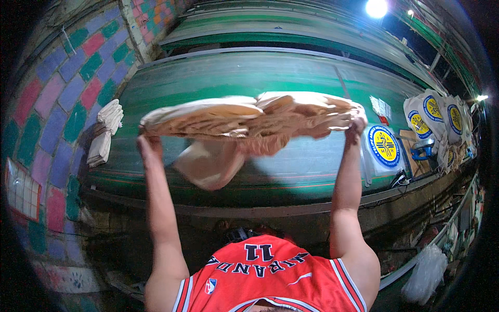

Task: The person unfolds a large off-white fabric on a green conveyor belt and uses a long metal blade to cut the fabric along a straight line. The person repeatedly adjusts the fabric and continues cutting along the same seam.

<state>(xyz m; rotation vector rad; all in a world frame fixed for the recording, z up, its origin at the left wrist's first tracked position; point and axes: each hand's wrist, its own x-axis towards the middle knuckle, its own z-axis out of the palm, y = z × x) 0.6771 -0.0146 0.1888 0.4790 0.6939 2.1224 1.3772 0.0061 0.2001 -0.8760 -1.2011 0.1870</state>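
A long green surface point(208, 75) sweeps across the frame from 9 through 12 to 3 o'clock, flanked at 9 to 10 o'clock by a wall point(57, 119) painted in purple, pink and green blocks. At 6 o'clock, a person in a red sleeveless jersey point(275, 270) reaches forward, both arms outstretched. Just toward 12 o'clock from the center, a wide bundle of cream fabric point(208, 117) spans the hands above the surface, blurred, one rounded flap hanging toward 7 o'clock. At 3 o'clock sits a pile of cream cloth point(436, 117) bearing round blue-and-yellow emblems; a clear plastic bag point(425, 273) hangs at 4. Folded cream cloth point(106, 130) lies at 9 o'clock, a round emblem print point(384, 145) at 3. The left hand point(148, 140), at 9 o'clock, and right hand point(357, 125), between 2 and 3, close on the bundle's opposite ends, fingers partly hidden. A small blue tool point(423, 150) rests beside the pile.
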